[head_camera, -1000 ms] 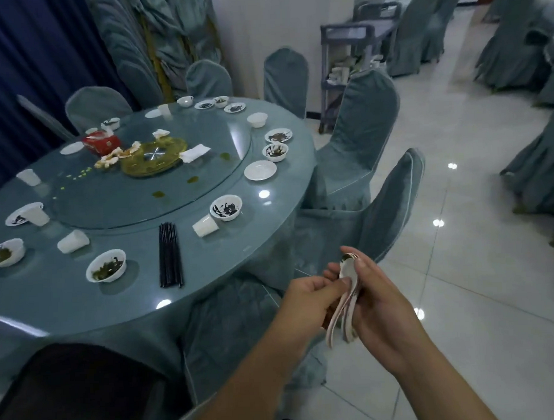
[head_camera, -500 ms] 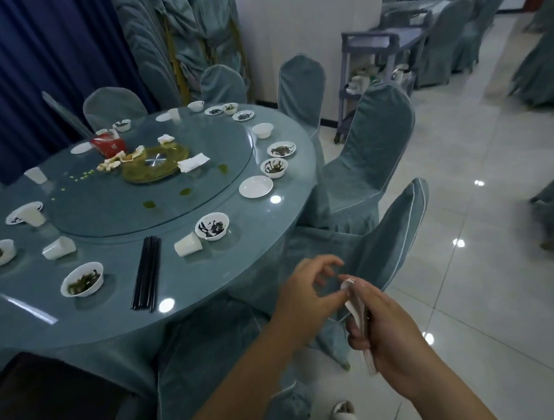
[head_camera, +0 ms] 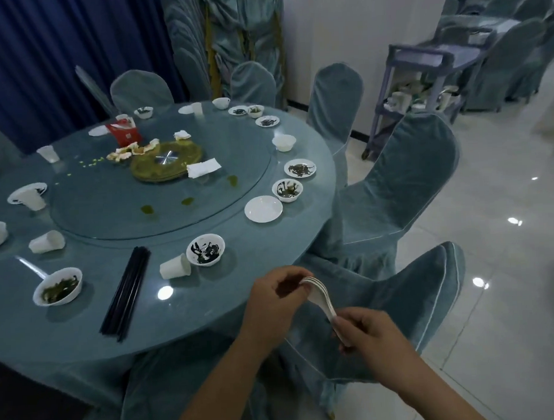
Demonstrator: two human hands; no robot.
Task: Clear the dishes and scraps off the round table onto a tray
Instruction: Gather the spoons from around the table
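A stack of white spoons is held in both hands just off the near right edge of the round table. My left hand pinches the bowl end; my right hand grips the handle end. On the table lie a bundle of black chopsticks, a tipped paper cup, a small bowl with dark scraps, a bowl of greens, an empty white saucer and several more small dishes. The glass turntable carries a green plate, a napkin and a red packet.
Covered chairs ring the table; one stands right under my hands and another behind it. A grey service cart with crockery stands by the far wall at right. Shiny tiled floor spreads to the right.
The view has swung closer to the table. My left hand has gone from fingers apart beside the spoons to pinching their bowl end, and the stack now tilts between both hands.
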